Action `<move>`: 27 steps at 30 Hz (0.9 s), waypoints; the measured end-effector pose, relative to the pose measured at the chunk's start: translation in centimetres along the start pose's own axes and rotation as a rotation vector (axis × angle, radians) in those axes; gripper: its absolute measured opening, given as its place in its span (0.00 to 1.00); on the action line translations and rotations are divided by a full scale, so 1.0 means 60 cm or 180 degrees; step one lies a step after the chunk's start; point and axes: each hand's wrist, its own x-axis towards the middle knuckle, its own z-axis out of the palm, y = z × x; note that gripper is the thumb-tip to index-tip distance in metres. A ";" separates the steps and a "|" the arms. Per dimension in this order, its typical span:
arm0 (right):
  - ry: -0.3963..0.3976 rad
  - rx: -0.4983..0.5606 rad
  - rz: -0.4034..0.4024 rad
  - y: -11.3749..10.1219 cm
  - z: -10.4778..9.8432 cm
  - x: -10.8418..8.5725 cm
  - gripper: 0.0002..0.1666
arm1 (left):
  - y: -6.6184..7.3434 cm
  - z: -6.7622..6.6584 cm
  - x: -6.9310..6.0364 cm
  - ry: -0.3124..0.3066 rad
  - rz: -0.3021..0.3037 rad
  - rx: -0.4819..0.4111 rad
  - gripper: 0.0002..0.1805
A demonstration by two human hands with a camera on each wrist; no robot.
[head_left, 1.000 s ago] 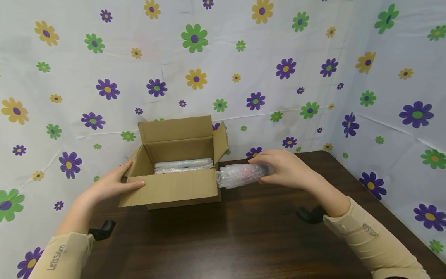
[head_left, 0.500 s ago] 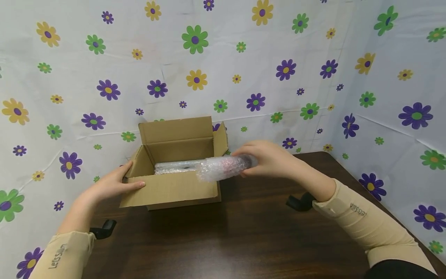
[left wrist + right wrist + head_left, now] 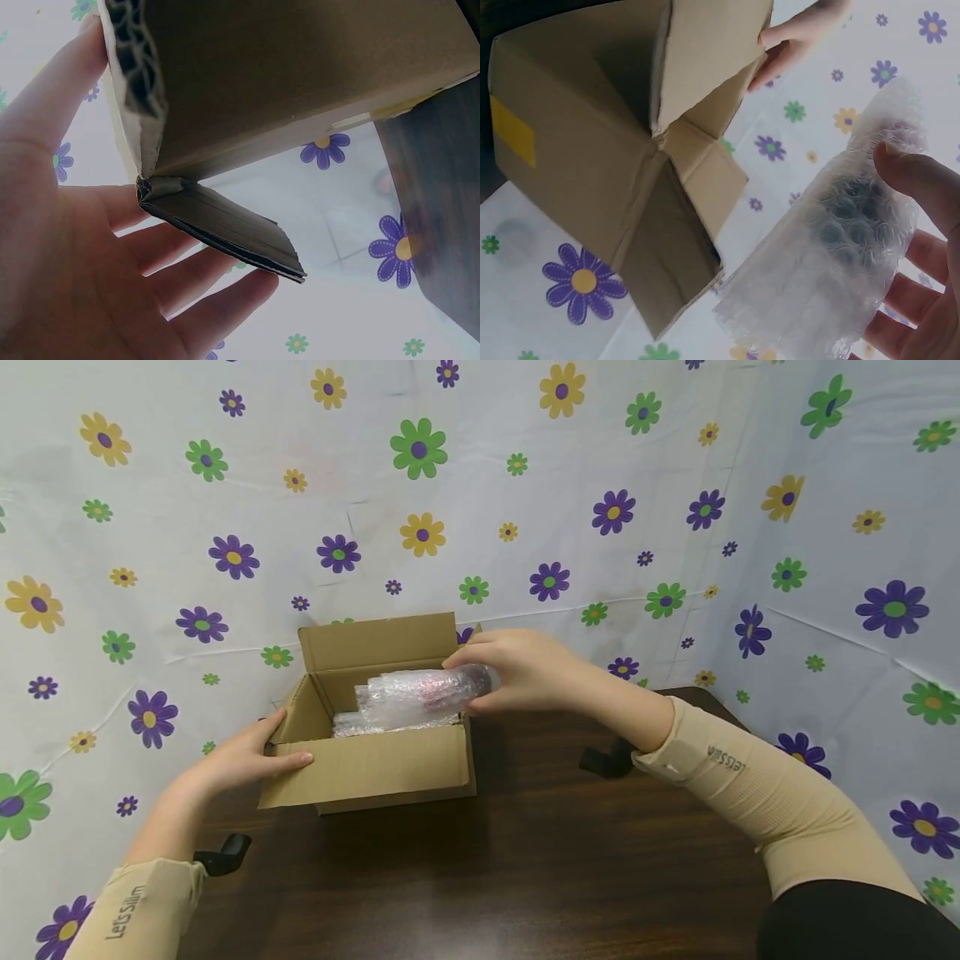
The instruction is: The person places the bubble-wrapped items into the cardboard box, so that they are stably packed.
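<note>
A cardboard box (image 3: 397, 774) stands with its top flaps spread, near the wall. My left hand (image 3: 238, 756) grips its left front corner; in the left wrist view the thumb lies on one flap and the fingers rest against another flap (image 3: 232, 225). My right hand (image 3: 525, 672) holds a bubble-wrapped bundle (image 3: 408, 695) by its dark right end, lying sideways over the box opening. Something reddish shows through the wrap; the right wrist view shows a dark patch inside the bundle (image 3: 810, 247). Beneath it, another bubble-wrapped item (image 3: 348, 725) lies in the box, partly hidden.
The box stands on a dark wooden table (image 3: 540, 860). A white cloth with flowers (image 3: 551, 580) hangs behind it and along the right side. The back flap (image 3: 378, 642) stands up near the cloth. The right flap is mostly hidden behind my right hand.
My right hand has carried the bubble-wrapped bundle left and up, from beside the box's right side to over its opening. My left hand has stayed on the box corner.
</note>
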 end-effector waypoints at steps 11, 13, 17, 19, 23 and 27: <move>-0.0436 -0.0225 0.0217 -0.030 0.015 0.087 0.30 | 0.000 0.001 0.000 0.0017 0.0005 0.0017 0.57; -0.0500 -0.0226 0.0252 -0.032 0.022 0.104 0.30 | -0.001 0.001 -0.001 0.0015 -0.0001 0.0014 0.57; -0.0644 -0.0106 0.0313 -0.033 0.038 0.137 0.30 | -0.003 0.000 -0.003 0.0007 -0.0025 0.0021 0.57; -0.0706 -0.0023 0.0350 -0.033 0.045 0.150 0.30 | -0.003 0.000 -0.003 0.0017 -0.0012 0.0027 0.58; -0.0810 0.0076 0.0442 -0.031 0.055 0.170 0.31 | 0.000 0.001 -0.003 0.0034 0.0013 -0.0002 0.58; -0.0825 0.0155 0.0482 -0.029 0.065 0.185 0.30 | 0.002 0.002 -0.004 0.0041 0.0030 -0.0038 0.58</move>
